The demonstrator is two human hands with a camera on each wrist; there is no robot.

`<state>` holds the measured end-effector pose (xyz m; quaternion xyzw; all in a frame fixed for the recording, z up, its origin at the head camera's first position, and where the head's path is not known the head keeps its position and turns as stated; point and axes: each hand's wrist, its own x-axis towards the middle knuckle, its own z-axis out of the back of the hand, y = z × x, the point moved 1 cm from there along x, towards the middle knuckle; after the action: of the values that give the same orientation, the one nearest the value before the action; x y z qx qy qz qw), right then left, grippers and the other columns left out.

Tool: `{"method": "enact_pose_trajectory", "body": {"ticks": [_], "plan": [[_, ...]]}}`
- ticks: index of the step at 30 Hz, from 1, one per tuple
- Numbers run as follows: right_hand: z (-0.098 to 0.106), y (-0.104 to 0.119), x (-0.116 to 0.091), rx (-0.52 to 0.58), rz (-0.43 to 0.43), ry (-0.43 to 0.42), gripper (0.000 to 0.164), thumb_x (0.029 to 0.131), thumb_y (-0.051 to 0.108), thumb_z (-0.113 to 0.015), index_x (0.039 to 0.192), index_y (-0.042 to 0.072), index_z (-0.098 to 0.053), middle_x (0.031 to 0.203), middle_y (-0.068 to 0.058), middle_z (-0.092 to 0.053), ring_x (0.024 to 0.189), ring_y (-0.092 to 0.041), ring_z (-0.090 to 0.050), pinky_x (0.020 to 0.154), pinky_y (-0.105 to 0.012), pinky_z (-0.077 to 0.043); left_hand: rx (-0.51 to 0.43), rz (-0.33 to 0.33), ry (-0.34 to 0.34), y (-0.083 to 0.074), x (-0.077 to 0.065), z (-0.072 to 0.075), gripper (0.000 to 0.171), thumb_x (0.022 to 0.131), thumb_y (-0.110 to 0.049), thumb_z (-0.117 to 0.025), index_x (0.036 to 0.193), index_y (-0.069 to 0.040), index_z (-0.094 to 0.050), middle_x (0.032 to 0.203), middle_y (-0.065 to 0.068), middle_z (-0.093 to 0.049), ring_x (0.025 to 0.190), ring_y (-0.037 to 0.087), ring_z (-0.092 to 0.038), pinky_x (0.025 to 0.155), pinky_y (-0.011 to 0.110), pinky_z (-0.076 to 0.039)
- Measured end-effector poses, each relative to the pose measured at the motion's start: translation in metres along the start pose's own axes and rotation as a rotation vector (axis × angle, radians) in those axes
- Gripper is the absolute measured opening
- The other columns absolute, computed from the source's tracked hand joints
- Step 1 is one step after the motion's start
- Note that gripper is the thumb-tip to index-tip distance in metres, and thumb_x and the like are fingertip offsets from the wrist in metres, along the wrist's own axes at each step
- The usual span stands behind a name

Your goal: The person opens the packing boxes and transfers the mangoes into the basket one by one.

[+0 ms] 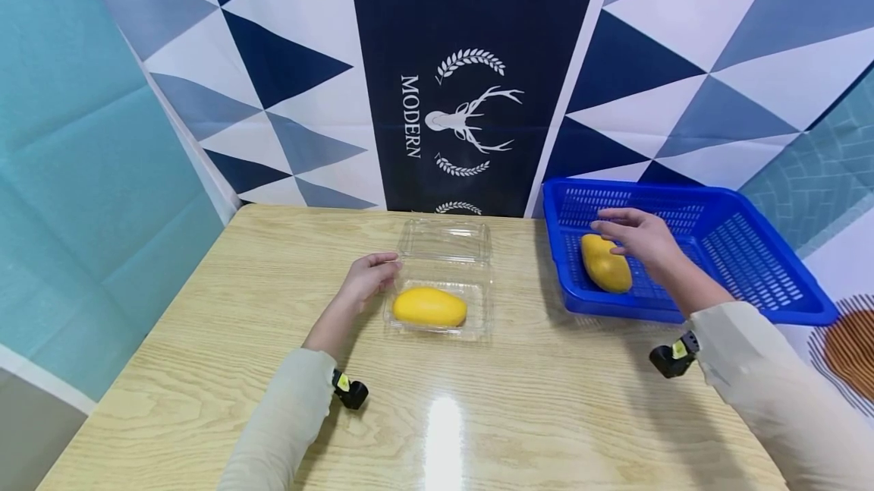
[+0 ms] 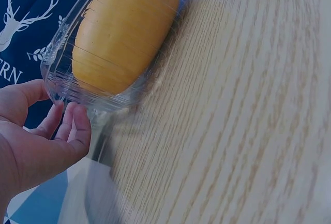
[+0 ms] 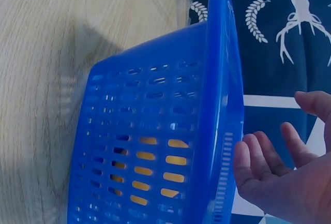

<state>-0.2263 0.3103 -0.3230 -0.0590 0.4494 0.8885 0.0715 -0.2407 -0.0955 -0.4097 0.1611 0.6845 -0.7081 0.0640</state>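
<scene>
A clear plastic clamshell box (image 1: 481,301) stands with its lid raised back on the wooden table. Inside its base lies a yellow mango (image 1: 429,306), also seen through the plastic in the left wrist view. My left hand (image 1: 371,277) is at the box's left side, thumb and fingers pinching its edge (image 2: 57,92). Over the blue basket (image 1: 570,295), my right hand (image 1: 638,237) hovers with loosely bent fingers, holding nothing. Just below it, a second mango (image 1: 606,265) rests at the basket's left end; its yellow shows through the wall slots in the right wrist view.
The wooden table (image 1: 205,369) meets a patterned cloth (image 1: 464,119) hanging at its back edge. A light teal cloth (image 1: 89,134) hangs to the left. The basket's raised rim surrounds the second mango. A round brown patterned item (image 1: 850,347) is at the far right.
</scene>
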Motion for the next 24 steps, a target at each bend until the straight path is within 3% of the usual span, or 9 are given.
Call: {"method": "enact_pose_trajectory", "body": {"ticks": [11, 14, 18, 24], "plan": [[-0.006, 0.007, 0.0, 0.016, -0.001, 0.038, 0.073, 0.091, 0.054, -0.048, 0.142, 0.004, -0.036, 0.142, -0.021, -0.041, 0.123, -0.034, -0.046, 0.093, -0.038, -0.05, 0.007, -0.018, -0.027, 0.019, 0.019, 0.004, 0.043, 0.092, -0.013, -0.057, 0.132, 0.0, -0.049, 0.126, 0.018, -0.054, 0.108, 0.026, -0.056, 0.097, 0.036, -0.047], [-0.007, 0.01, 0.0, 0.017, 0.004, 0.05, 0.07, 0.091, 0.052, -0.049, 0.141, 0.005, -0.037, 0.141, -0.021, -0.042, 0.115, -0.026, -0.053, 0.09, -0.034, -0.051, 0.016, -0.024, -0.037, 0.02, 0.02, 0.004, 0.042, 0.092, -0.013, -0.058, 0.131, -0.001, -0.051, 0.123, 0.016, -0.055, 0.102, 0.021, -0.057, 0.092, 0.032, -0.049], [-0.008, 0.014, -0.001, 0.014, 0.008, 0.059, 0.067, 0.092, 0.05, -0.05, 0.141, 0.005, -0.039, 0.141, -0.019, -0.043, 0.097, -0.005, -0.055, 0.085, -0.027, -0.053, 0.018, -0.025, -0.043, 0.02, 0.02, 0.004, 0.041, 0.091, -0.013, -0.058, 0.13, -0.001, -0.051, 0.121, 0.014, -0.056, 0.097, 0.017, -0.057, 0.085, 0.026, -0.05], [-0.011, 0.019, -0.003, 0.018, 0.016, 0.066, 0.068, 0.091, 0.052, -0.051, 0.14, 0.007, -0.04, 0.141, -0.017, -0.042, 0.106, -0.014, -0.052, 0.084, -0.025, -0.052, 0.014, -0.02, -0.037, 0.017, 0.017, 0.003, 0.042, 0.091, -0.012, -0.058, 0.13, -0.001, -0.051, 0.121, 0.014, -0.057, 0.096, 0.017, -0.057, 0.083, 0.024, -0.05]]}}
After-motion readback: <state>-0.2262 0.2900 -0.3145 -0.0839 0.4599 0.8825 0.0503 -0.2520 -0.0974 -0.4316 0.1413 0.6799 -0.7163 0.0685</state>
